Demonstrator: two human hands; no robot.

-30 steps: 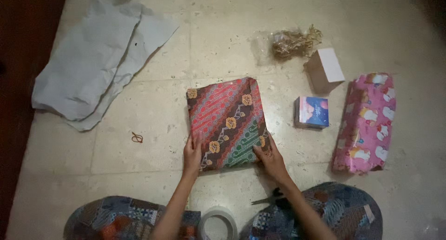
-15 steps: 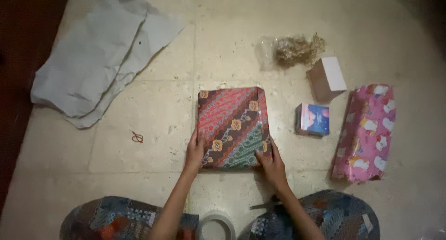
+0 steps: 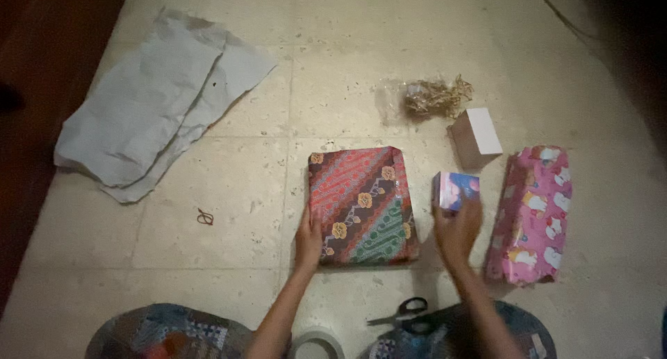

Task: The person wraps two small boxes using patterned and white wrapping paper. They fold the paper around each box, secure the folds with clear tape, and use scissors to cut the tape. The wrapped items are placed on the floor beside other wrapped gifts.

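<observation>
Near the middle of the frame our left hand (image 3: 308, 239) lies flat with its fingers spread on the lower left corner of the wrapped parcel (image 3: 363, 205), pressing rather than gripping. That parcel (diagonal bands of red, brown and green with small orange flowers) lies flat on the tiled floor (image 3: 208, 241), its long edges running almost straight up the picture. Our right hand (image 3: 457, 226) is off the parcel, just right of its lower right corner, with the fingers curled up to the small blue box (image 3: 455, 190); we cannot tell whether they have closed on it or only touch it.

Open floor is widest to the left of the parcel, broken only by one small rubber band (image 3: 204, 217). To the right, room is tight: the blue box sits between the parcel's right edge and the pink bundle (image 3: 531, 213).

Counting, we see one batik-wrapped parcel, one pink wrapped bundle, one blue box, one white box (image 3: 476, 135) just above the blue one, one clear bag of straw filling (image 3: 427, 96) in the upper middle, two sheets of grey paper (image 3: 156, 102) overlapping at the upper left, one pair of scissors (image 3: 403, 312) at the lower edge beside our knee, and one tape roll (image 3: 316, 345) cut by the bottom edge.
</observation>
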